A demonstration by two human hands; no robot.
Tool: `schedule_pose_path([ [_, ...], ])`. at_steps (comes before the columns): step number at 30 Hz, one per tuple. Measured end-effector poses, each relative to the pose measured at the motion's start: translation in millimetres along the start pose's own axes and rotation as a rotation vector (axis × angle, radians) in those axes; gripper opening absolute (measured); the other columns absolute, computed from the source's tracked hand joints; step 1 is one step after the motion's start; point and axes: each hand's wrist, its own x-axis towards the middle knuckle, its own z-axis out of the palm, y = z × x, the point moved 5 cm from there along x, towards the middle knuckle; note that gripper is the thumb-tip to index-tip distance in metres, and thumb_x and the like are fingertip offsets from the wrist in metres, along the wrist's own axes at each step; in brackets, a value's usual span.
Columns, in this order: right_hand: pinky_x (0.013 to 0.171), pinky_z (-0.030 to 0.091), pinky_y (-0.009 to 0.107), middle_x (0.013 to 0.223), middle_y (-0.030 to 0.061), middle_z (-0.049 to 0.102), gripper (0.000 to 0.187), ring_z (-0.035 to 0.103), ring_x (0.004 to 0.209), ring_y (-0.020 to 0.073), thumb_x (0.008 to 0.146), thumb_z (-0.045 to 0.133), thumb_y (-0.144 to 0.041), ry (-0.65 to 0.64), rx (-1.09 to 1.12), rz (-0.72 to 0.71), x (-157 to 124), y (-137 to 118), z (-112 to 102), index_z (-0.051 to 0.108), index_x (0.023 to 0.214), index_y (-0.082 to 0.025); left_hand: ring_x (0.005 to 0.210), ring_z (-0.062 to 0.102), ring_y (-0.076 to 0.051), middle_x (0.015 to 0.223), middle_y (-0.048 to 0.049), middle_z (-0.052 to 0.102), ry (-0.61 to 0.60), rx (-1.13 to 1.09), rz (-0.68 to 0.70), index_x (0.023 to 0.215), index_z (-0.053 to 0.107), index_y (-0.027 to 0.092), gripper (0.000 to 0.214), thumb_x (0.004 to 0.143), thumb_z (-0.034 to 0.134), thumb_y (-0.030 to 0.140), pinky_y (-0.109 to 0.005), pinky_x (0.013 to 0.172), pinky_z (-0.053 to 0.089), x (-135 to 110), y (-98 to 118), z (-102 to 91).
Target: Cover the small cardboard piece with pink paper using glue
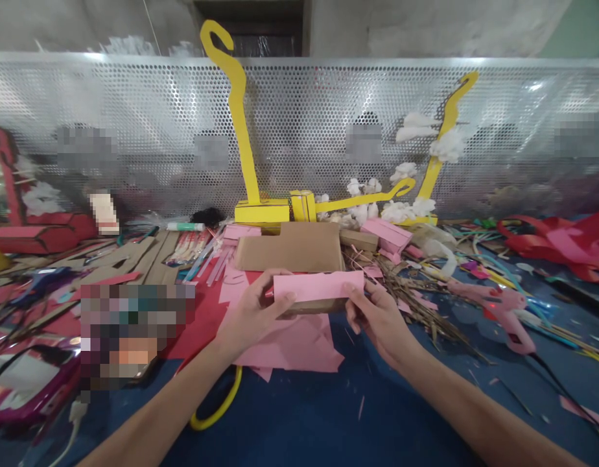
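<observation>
Both of my hands hold a small cardboard block wrapped in pink paper (319, 288) just above the blue table. My left hand (253, 314) grips its left end, thumb pressed on the pink face. My right hand (377, 318) pinches the right end with thumb on top and fingers curled beneath. Brown cardboard shows along the block's lower edge. Loose pink paper sheets (299, 344) lie under the hands, over a red sheet (205, 318). A larger plain cardboard box (290, 250) stands right behind the block.
Yellow cardboard hook shapes (241, 123) with white cotton tufts (401, 207) stand against a perforated metal panel (134, 117). A pink glue gun (504, 311) lies to the right, dry twigs (416, 292) beside it. Yellow-handled scissors (216, 405) lie near my left forearm. Red paper scraps (562, 243) far right.
</observation>
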Motion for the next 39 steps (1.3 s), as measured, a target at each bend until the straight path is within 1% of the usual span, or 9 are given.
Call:
schedule_pose_path([
  [10,0.04,0.035,0.02,0.055,-0.007,0.052,0.031,0.04,0.042,0.0071,0.089,0.071,-0.048,0.01,-0.034,-0.013,-1.4,2.3,0.0,0.064,0.1,-0.02,0.109,0.062,-0.025,0.12,-0.0089,0.064,0.039,0.051,-0.002,0.121,0.06,0.021,0.036,0.092,0.066,0.043,-0.039,0.082,0.065,0.1,-2.9,-4.0],
  [17,0.043,0.031,0.023,0.055,-0.007,0.049,0.037,0.039,0.044,0.0072,0.083,0.077,-0.052,0.105,-0.08,-0.064,0.9,-2.7,-5.9,0.057,0.076,-0.021,0.11,0.063,-0.025,0.124,-0.0078,0.063,0.072,-0.037,-0.065,0.12,0.06,0.022,0.04,0.089,0.07,0.045,-0.04,0.08,0.067,-0.7,-3.8,-4.9],
  [26,0.048,0.029,0.024,0.057,-0.0074,0.042,0.038,0.035,0.05,0.0081,0.083,0.077,-0.052,0.126,-0.109,-0.076,2.9,-1.1,-10.0,0.057,0.075,-0.021,0.112,0.061,-0.027,0.127,-0.0095,0.06,0.077,-0.072,-0.077,0.121,0.06,0.022,0.041,0.088,0.071,0.044,-0.04,0.078,0.068,0.6,-6.3,-6.7],
  [28,0.048,0.032,0.024,0.064,-0.0053,0.051,0.033,0.04,0.053,0.0091,0.083,0.077,-0.051,0.109,-0.123,-0.074,2.1,-1.7,-7.7,0.062,0.082,-0.021,0.11,0.061,-0.026,0.124,-0.0086,0.061,0.071,-0.068,-0.081,0.12,0.06,0.022,0.04,0.088,0.071,0.044,-0.04,0.078,0.068,0.6,-5.9,-6.4],
  [30,0.054,0.041,0.024,0.084,-0.0001,0.064,0.034,0.052,0.065,0.0124,0.082,0.078,-0.049,0.079,-0.096,-0.066,0.1,-2.9,-3.7,0.065,0.098,-0.023,0.107,0.062,-0.025,0.121,-0.0078,0.062,0.066,-0.064,-0.085,0.118,0.061,0.022,0.039,0.088,0.071,0.045,-0.039,0.076,0.068,0.6,-6.0,-6.6],
  [32,0.069,0.051,0.026,0.112,0.0042,0.068,0.042,0.062,0.09,0.0177,0.082,0.08,-0.047,0.033,-0.02,-0.043,-2.4,-3.3,1.2,0.063,0.113,-0.026,0.103,0.063,-0.023,0.118,-0.0072,0.062,0.063,-0.069,-0.088,0.117,0.061,0.022,0.039,0.087,0.072,0.045,-0.037,0.072,0.068,0.9,-6.4,-7.6],
  [34,0.086,0.053,0.03,0.127,0.0056,0.066,0.048,0.061,0.112,0.0214,0.082,0.08,-0.046,-0.021,0.039,0.002,-4.5,-1.6,5.3,0.06,0.121,-0.027,0.096,0.064,-0.021,0.115,-0.0064,0.063,0.061,-0.078,-0.092,0.116,0.061,0.022,0.04,0.086,0.074,0.044,-0.034,0.068,0.067,1.4,-6.9,-9.5],
  [36,0.095,0.051,0.032,0.129,0.006,0.065,0.048,0.059,0.118,0.0226,0.083,0.079,-0.045,-0.072,0.028,0.053,-5.5,2.6,7.4,0.06,0.123,-0.026,0.086,0.065,-0.017,0.11,-0.005,0.064,0.065,-0.093,-0.105,0.118,0.059,0.023,0.042,0.084,0.076,0.043,-0.031,0.063,0.066,1.8,-7.6,-10.8],
  [39,0.093,0.052,0.033,0.123,0.0051,0.067,0.043,0.061,0.112,0.022,0.084,0.079,-0.043,-0.111,-0.016,0.086,-5.4,9.8,8.1,0.062,0.119,-0.025,0.075,0.064,-0.014,0.101,-0.0021,0.067,0.122,-0.184,-0.137,0.124,0.054,0.025,0.053,0.08,0.081,0.037,-0.03,0.062,0.063,1.2,-9.2,-8.7],
])
